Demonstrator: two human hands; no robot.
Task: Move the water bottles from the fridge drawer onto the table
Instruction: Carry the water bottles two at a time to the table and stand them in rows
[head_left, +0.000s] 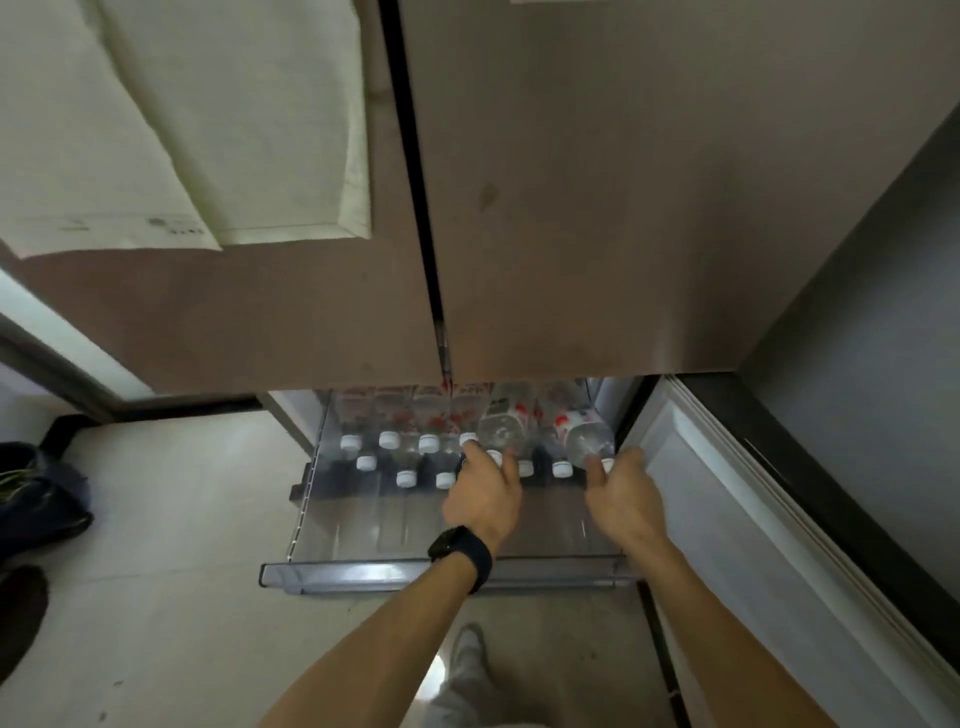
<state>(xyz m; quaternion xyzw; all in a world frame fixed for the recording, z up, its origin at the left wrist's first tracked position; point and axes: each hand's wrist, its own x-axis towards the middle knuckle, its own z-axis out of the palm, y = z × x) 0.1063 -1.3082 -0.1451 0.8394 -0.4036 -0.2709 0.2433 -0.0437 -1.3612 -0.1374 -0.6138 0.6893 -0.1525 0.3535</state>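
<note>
The fridge drawer is pulled out at the bottom of the fridge. Several clear water bottles with white caps and red labels lie in it, caps towards me. My left hand, with a black watch on its wrist, has its fingers closed around the neck of one water bottle that is tilted up above the others. My right hand grips the cap end of another raised bottle at the drawer's right side. The back ends of the bottles are hidden under the fridge doors.
Two closed brown fridge doors hang above the drawer, with white paper on the left one. An open lower door panel stands right of the drawer. Dark shoes lie on the pale floor at left. My foot is below.
</note>
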